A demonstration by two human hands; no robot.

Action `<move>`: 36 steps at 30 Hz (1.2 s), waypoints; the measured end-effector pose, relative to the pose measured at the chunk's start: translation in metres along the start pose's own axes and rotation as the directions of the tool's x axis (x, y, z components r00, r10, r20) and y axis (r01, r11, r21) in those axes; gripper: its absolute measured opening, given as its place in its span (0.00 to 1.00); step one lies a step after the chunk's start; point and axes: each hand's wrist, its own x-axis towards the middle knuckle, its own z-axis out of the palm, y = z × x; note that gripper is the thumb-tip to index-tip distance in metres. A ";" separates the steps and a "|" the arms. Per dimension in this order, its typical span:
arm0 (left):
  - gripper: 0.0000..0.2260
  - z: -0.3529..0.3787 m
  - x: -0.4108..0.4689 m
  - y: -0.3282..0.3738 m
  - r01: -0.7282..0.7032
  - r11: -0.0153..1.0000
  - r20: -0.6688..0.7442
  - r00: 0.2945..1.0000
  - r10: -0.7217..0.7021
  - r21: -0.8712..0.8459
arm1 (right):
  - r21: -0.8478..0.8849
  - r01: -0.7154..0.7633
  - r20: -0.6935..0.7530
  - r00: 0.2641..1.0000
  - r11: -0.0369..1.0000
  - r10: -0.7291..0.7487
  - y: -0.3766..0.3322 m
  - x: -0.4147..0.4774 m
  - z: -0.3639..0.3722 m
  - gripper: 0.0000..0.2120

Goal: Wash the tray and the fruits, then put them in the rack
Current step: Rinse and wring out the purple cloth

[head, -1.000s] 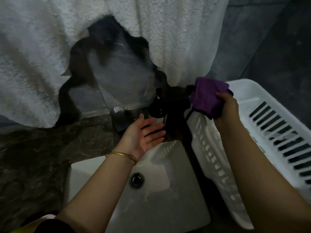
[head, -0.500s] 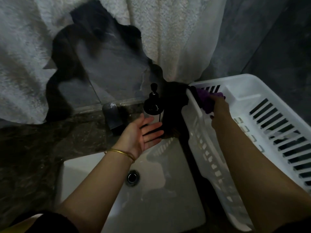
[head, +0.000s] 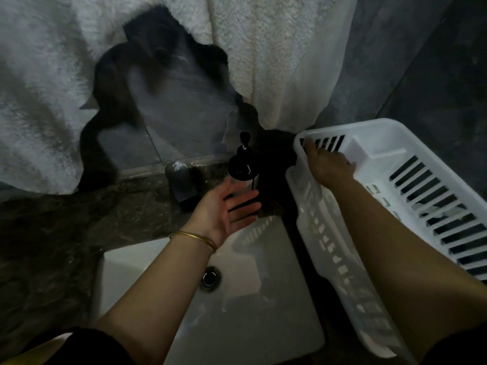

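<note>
**Q:** What is the setting?
**A:** A dim washstand seen from above. A white towel [head: 263,61] hangs across the back wall above a dark stone counter [head: 66,233], which holds a white sink [head: 250,325].
**Q:** Where is the rack?
**A:** The white slatted rack [head: 379,154] sits just right of the sink.
**Q:** And the hands?
**A:** The left hand [head: 226,209] hovers palm up over the sink's back edge, fingers straight and relaxed, holding nothing. The right hand [head: 329,167] reaches into the rack's far left corner, back upward. I cannot tell whether its fingers grip anything.
**Q:** Smaller things?
**A:** A black pump bottle [head: 242,167] stands just behind the left fingertips. A gold bracelet [head: 195,237] circles that wrist, and the drain [head: 210,277] lies below it.
</note>
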 end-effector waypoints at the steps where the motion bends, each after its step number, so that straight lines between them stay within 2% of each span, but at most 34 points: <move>1: 0.15 -0.002 -0.001 0.000 -0.002 1.000 0.000 1.000 0.002 -0.001 | 0.045 -0.033 -0.026 0.999 0.998 0.034 -0.001 0.001 -0.002 0.22; 3: 0.15 -0.004 -0.005 -0.001 0.001 1.000 -0.010 1.000 -0.001 -0.004 | 0.117 -0.101 -0.223 0.967 0.988 0.125 -0.009 -0.003 -0.004 0.24; 4: 0.15 -0.006 -0.006 -0.001 0.003 1.000 -0.017 1.000 -0.003 0.000 | 0.103 -0.080 -0.352 0.929 0.991 0.112 -0.017 -0.009 -0.008 0.22; 5: 0.14 -0.008 -0.008 0.000 0.006 1.000 -0.022 1.000 -0.006 0.004 | 0.109 -0.017 -0.437 0.897 0.994 0.064 -0.026 -0.017 -0.011 0.19; 7: 0.14 -0.016 -0.013 0.000 0.014 1.000 -0.032 0.999 -0.013 0.023 | 0.296 0.186 -0.459 0.888 0.937 -0.032 -0.046 -0.040 -0.018 0.12; 9: 0.14 -0.028 -0.019 0.000 0.025 0.998 -0.031 0.999 -0.024 0.052 | 0.612 0.280 -0.317 0.944 0.740 -0.095 -0.060 -0.064 -0.023 0.08; 10: 0.14 -0.035 -0.023 -0.001 0.037 0.997 -0.033 0.999 -0.034 0.073 | 0.775 0.247 -0.200 0.969 0.582 -0.145 -0.068 -0.079 -0.024 0.07; 12: 0.13 -0.051 -0.033 -0.006 0.086 0.987 -0.032 0.996 -0.083 0.134 | 0.963 0.041 0.034 0.963 0.268 -0.268 -0.080 -0.102 -0.012 0.08; 13: 0.12 -0.060 -0.039 -0.010 0.120 0.979 -0.027 0.993 -0.117 0.165 | 0.981 -0.069 0.124 0.941 0.182 -0.314 -0.085 -0.111 0.002 0.10; 14: 0.11 -0.067 -0.043 -0.015 0.149 0.971 -0.024 0.989 -0.147 0.189 | 0.973 -0.150 0.202 0.921 0.174 -0.333 -0.089 -0.118 0.019 0.09; 15: 0.08 -0.075 -0.048 -0.020 0.169 0.965 -0.032 0.986 -0.166 0.201 | 0.946 -0.200 0.278 0.906 0.255 -0.320 -0.094 -0.122 0.039 0.07; 16: 0.05 -0.083 -0.052 -0.026 0.178 0.963 -0.053 0.984 -0.170 0.203 | 0.877 -0.206 0.353 0.889 0.435 -0.292 -0.097 -0.125 0.061 0.03; 17: 0.04 -0.090 -0.056 -0.031 0.181 0.963 -0.083 0.982 -0.167 0.198 | 0.681 -0.125 0.447 0.852 0.722 -0.274 -0.100 -0.129 0.080 0.06; 18: 0.06 -0.098 -0.060 -0.036 0.182 0.961 -0.115 0.980 -0.160 0.209 | 0.321 0.073 0.532 0.811 0.944 -0.244 -0.101 -0.135 0.102 0.16; 19: 0.10 -0.106 -0.064 -0.040 0.189 0.950 -0.146 0.977 -0.156 0.250 | -0.005 0.275 0.589 0.777 0.961 -0.220 -0.104 -0.143 0.119 0.24; 20: 0.15 -0.112 -0.067 -0.044 0.204 0.924 -0.171 0.973 -0.155 0.322 | -0.132 0.406 0.600 0.758 0.904 -0.253 -0.106 -0.149 0.130 0.28; 21: 0.21 -0.118 -0.071 -0.046 0.221 0.899 -0.192 0.969 -0.158 0.378 | -0.118 0.443 0.597 0.747 0.889 -0.293 -0.111 -0.155 0.135 0.29; 23: 0.28 -0.128 -0.076 -0.048 0.228 0.894 -0.238 0.961 -0.143 0.385 | 0.048 0.421 0.552 0.744 0.906 -0.375 -0.121 -0.161 0.138 0.27; 26: 0.21 -0.141 -0.081 -0.047 0.213 0.936 -0.341 0.933 -0.110 0.280 | 0.193 0.404 0.567 0.697 0.894 -0.438 -0.137 -0.163 0.129 0.22; 28: 0.13 -0.149 -0.085 -0.048 0.197 0.953 -0.365 0.925 -0.103 0.230 | 0.399 0.278 0.590 0.652 0.874 -0.476 -0.145 -0.169 0.119 0.19; 30: 0.06 -0.155 -0.089 -0.049 0.178 0.975 -0.361 0.925 -0.121 0.129 | 0.605 0.066 0.598 0.620 0.794 -0.508 -0.149 -0.172 0.117 0.14; 31: 0.05 -0.157 -0.089 -0.051 0.157 0.985 -0.363 0.924 -0.121 0.071 | 0.668 -0.069 0.614 0.613 0.741 -0.496 -0.150 -0.174 0.118 0.12; 32: 0.05 -0.159 -0.089 -0.054 0.142 0.990 -0.378 0.918 -0.124 0.022 | 0.654 -0.066 0.619 0.621 0.754 -0.482 -0.148 -0.174 0.125 0.14; 33: 0.06 -0.160 -0.090 -0.057 0.137 0.991 -0.402 0.906 -0.130 -0.013 | 0.538 0.045 0.640 0.628 0.841 -0.443 -0.146 -0.174 0.134 0.19; 34: 0.06 -0.162 -0.090 -0.061 0.144 0.990 -0.428 0.894 -0.133 -0.007 | 0.263 0.297 0.693 0.603 0.918 -0.394 -0.145 -0.176 0.143 0.25; 35: 0.06 -0.163 -0.091 -0.064 0.162 0.986 -0.443 0.887 -0.130 0.035 | -0.062 0.445 0.725 0.635 0.894 -0.265 -0.142 -0.177 0.157 0.30; 36: 0.08 -0.164 -0.092 -0.069 0.189 0.978 -0.444 0.887 -0.130 0.091 | -0.259 0.512 0.682 0.697 0.819 -0.221 -0.141 -0.179 0.166 0.31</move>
